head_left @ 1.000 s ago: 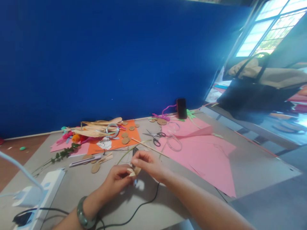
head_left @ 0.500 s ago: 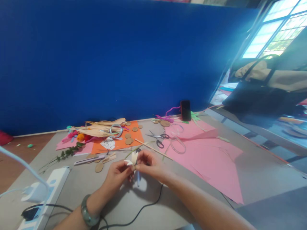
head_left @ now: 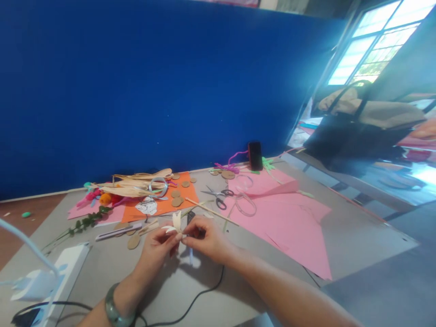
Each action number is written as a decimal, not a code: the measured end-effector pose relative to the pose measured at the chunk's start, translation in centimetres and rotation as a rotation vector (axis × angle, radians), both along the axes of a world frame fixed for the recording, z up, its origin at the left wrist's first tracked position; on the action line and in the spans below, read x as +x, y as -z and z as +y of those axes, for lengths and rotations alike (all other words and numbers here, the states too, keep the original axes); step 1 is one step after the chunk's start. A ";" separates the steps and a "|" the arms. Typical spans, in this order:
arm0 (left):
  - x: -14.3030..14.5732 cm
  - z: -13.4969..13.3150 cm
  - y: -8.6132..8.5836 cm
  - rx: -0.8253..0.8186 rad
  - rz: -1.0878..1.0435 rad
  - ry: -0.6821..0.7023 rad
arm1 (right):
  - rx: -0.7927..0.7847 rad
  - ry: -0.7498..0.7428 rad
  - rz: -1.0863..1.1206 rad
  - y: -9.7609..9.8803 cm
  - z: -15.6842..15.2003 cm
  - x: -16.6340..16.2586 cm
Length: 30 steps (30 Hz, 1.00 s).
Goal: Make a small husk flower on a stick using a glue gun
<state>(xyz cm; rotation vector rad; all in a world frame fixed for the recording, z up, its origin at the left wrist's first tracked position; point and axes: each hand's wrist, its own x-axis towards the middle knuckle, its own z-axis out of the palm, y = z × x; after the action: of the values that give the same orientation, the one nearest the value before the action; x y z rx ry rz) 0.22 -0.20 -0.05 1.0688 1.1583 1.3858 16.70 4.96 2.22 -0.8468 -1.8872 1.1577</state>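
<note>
Just above the table, a small cream petal-shaped piece with splayed, pointed strips sits between my two hands. My left hand pinches its base between thumb and fingers, and a green bangle is on that wrist. My right hand is closed with thumb and forefinger together at the right side of the same base; its inner fingers are partly hidden. Behind the right fingers a black object shows in part, its kind unclear. A pale bluish stick shows below the hands.
Scissors, a wooden stick and pink paper lie beyond and right. A box cutter, cardboard discs, husk-like strips and orange paper are left. A power strip and black cable lie near; a phone leans behind.
The view has swung slightly right, so the scene sits further left. The cream piece has shifted a little left with my left hand, and its strips look more splayed.
</note>
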 end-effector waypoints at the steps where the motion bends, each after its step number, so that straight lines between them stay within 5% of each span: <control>1: 0.0 0.0 0.1 0.012 0.011 0.004 | 0.014 -0.012 0.012 0.1 -0.1 -0.1; 12: -0.3 0.1 0.5 0.066 0.048 0.019 | 0.082 0.044 0.035 -0.6 -0.6 0.0; 30: -0.6 -0.3 0.1 0.374 0.446 -0.024 | 0.185 0.074 0.084 -0.2 -1.0 -0.3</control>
<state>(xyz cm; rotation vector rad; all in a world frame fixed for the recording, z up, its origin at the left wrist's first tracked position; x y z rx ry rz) -0.35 -0.51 -0.15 1.6987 1.2519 1.4600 16.36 3.97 2.44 -0.7476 -1.8458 0.9432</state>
